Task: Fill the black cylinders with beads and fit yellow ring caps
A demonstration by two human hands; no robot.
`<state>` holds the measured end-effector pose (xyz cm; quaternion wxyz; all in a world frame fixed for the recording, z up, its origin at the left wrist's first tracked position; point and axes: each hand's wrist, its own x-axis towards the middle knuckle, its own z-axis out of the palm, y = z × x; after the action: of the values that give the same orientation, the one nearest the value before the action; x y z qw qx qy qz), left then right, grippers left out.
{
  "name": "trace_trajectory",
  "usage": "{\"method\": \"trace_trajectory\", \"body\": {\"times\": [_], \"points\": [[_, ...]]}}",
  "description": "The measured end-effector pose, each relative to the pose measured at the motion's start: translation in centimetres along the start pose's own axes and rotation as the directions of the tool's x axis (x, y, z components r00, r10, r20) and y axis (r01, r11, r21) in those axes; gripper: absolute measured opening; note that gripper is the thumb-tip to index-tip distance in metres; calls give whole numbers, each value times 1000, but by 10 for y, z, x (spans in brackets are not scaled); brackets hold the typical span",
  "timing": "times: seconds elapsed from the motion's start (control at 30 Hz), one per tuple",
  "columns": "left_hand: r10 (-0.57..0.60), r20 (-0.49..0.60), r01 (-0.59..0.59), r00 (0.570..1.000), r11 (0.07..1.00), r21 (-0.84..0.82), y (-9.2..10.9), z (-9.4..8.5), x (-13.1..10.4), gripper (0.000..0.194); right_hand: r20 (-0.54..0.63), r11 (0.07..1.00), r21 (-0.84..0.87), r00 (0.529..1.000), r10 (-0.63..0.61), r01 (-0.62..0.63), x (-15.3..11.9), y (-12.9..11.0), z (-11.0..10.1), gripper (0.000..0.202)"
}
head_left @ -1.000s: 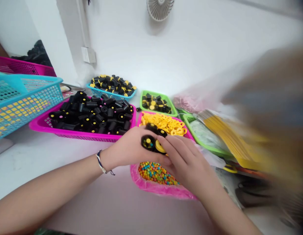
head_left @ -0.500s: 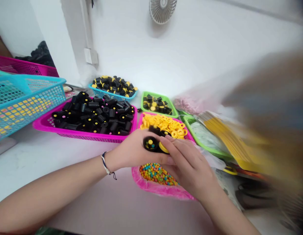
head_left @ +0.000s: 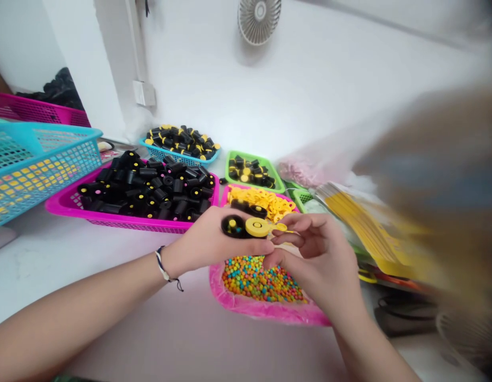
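Now the left hand (head_left: 214, 237) grips black tubes (head_left: 249, 208) near the beads (head_left: 262, 281), the right hand (head_left: 325, 260) at a yellow lid (head_left: 257, 227), pinch unclear; tipping the open tube (head_left: 233, 226) could spill it.

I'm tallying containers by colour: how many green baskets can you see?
2. One green basket, at the back, holds black-and-yellow pieces; the other green basket is to its right, partly hidden behind the right hand. More could be hidden.
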<state>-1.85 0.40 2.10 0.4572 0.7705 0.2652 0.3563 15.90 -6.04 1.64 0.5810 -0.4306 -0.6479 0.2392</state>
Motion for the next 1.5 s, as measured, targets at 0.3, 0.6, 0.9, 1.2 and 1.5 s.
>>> {"method": "trace_trajectory", "body": {"times": [0.3,0.6,0.9,1.2,1.5], "points": [[-34,45,35,998,999,-22,7,-3,-2,31,-32,972,-189,989,-146,138,-8,5,2,38],[-27,111,17,993,996,84,4,-3,-4,40,422,607,-529,804,-419,594,-1,2,-2,56],[-2,87,-3,996,998,66,-1,4,-2,30,411,538,-553,770,-488,636,-5,15,1,46],[-38,54,38,998,999,2,8,6,-7,37,250,725,-426,841,-480,540,-1,8,5,47],[56,10,-56,998,996,75,1,9,-14,35,414,473,-464,655,-632,749,-4,14,2,54]]}}
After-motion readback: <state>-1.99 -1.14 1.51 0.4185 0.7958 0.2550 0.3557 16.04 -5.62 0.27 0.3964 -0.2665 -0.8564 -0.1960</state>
